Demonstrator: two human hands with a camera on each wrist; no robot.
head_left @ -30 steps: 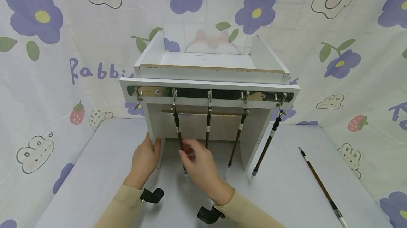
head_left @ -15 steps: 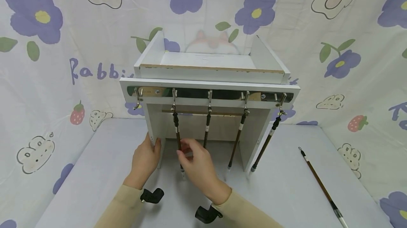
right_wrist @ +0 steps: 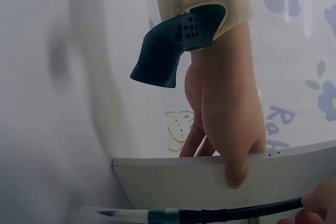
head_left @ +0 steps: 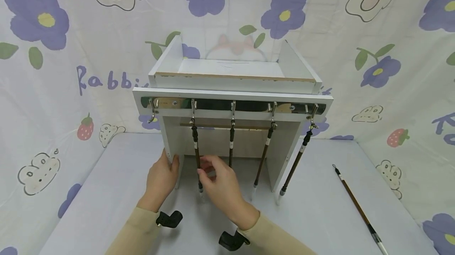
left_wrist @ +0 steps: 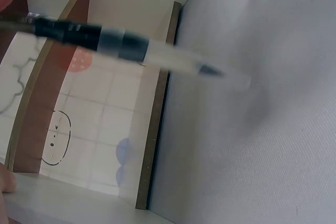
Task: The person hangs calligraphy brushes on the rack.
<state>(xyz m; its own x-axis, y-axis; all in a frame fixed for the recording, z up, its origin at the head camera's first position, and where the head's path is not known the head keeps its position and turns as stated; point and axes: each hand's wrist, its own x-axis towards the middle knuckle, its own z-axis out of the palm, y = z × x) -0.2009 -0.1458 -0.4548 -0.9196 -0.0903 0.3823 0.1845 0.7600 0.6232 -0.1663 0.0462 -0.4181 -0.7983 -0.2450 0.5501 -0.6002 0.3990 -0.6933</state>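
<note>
My left hand (head_left: 161,180) grips the left side panel (head_left: 174,140) of a white wooden shelf, thumb on the inner face and fingers outside. In the right wrist view the thumb (right_wrist: 236,174) of that hand laps over the panel edge. With thumb and fingertips, my right hand (head_left: 224,188) pinches the brown handle of a calligraphy brush (head_left: 197,152), which hangs by its loop from the second hook from the left. The brush points downward; its pale bristles with dark tip (left_wrist: 173,59) sit inside a clear cap in the left wrist view, blurred.
Further calligraphy brushes hang to the right, including a middle one (head_left: 231,144) partly behind my right hand and one at the far right (head_left: 296,164). The leftmost hook (head_left: 153,111) is bare. Another brush (head_left: 359,207) lies on the white table (head_left: 106,199).
My right hand and the brush's lower end have shifted slightly left, so the brush hangs nearer to vertical. The left hand keeps its hold on the panel.
</note>
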